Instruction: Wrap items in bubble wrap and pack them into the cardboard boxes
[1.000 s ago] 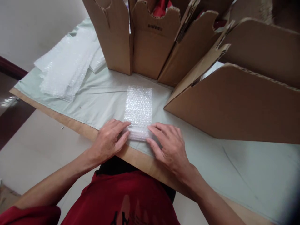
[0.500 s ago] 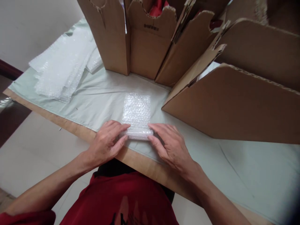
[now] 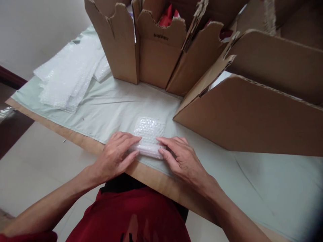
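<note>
A pale wall (image 3: 45, 27) stands behind the far left part of the tabletop (image 3: 83, 139), which carries a light green cloth (image 3: 108, 117) and shows its bare brown border along the near edge. In this head view, a row of cardboard boxes (image 3: 156, 64) occupies the far side and reaches toward the right; inside one of them some red thing (image 3: 166, 18) is visible. A loose pile of clear sheets (image 3: 68, 74) lies near the left corner.

The bubble wrap (image 3: 148, 149) is close to the middle of the near edge, partly rolled. Its rolled part is nearest to the person, and a short flat part lies beyond it on the cloth. The left hand (image 3: 121, 153) pinches the left end of the roll between thumb and fingertips, and the right hand (image 3: 176, 154) pinches the right end in the same way, fingers slightly bent. Whether something is inside the roll, I cannot tell.

The bubble wrap seems very light, soft and a little springy, so a loose roll may open by itself. Its plastic surface may be slippery. Both ends look like the good places to hold, with gentle and equal pressure, because strong squeezing could burst the bubbles.
</note>
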{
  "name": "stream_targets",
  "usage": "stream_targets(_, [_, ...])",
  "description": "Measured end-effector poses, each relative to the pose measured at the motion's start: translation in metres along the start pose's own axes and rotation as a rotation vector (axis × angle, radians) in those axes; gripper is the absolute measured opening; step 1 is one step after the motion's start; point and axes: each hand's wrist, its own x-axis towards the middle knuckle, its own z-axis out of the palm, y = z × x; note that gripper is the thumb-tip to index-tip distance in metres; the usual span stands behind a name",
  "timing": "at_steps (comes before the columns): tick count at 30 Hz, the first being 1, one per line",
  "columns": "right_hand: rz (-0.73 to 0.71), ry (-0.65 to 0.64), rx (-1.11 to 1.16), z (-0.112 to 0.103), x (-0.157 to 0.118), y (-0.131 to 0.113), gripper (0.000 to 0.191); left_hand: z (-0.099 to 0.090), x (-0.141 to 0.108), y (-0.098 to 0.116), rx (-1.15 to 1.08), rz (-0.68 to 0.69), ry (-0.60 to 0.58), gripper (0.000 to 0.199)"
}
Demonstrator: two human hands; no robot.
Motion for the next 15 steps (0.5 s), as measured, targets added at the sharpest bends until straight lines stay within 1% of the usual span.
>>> stream_targets(2, [-0.025, 0.076, -0.105, 0.002, -0.004, -0.003, 0.025, 0.006, 0.007, -0.007, 0.043, -0.026, 0.034, 0.028])
stream_targets(4, [-0.112, 0.131, -0.215, 0.008, -0.004, -0.005, 0.027, 0.012, 0.019, -0.016, 0.134, -0.054, 0.066, 0.027])
stream_targets(6, [-0.183, 0.109, -0.294, 0.013, -0.002, -0.006, 0.030, 0.015, 0.028, -0.021, 0.211, -0.089, 0.098, 0.027])
stream_targets(7, [-0.196, 0.090, -0.317, 0.016, 0.000, -0.005, 0.030, 0.014, 0.030, -0.020, 0.223, -0.115, 0.123, 0.027])
stream_targets(9, [-0.168, 0.083, -0.287, 0.018, 0.005, 0.000, 0.030, 0.009, 0.027, -0.013, 0.159, -0.198, 0.185, 0.029])
stream_targets(10, [-0.125, 0.107, -0.230, 0.018, 0.007, 0.002, 0.029, 0.006, 0.023, -0.007, 0.075, -0.265, 0.219, 0.030])
stream_targets(12, [-0.012, 0.171, -0.078, 0.016, 0.009, 0.004, 0.030, 0.000, 0.010, 0.008, -0.205, -0.451, 0.246, 0.033])
stream_targets(14, [0.103, 0.206, 0.062, 0.012, 0.007, 0.001, 0.031, -0.003, -0.002, 0.021, -0.583, -0.636, 0.209, 0.038])
stream_targets(15, [0.141, 0.196, 0.121, 0.010, 0.005, -0.003, 0.031, -0.002, -0.005, 0.026, -0.769, -0.700, 0.167, 0.041])
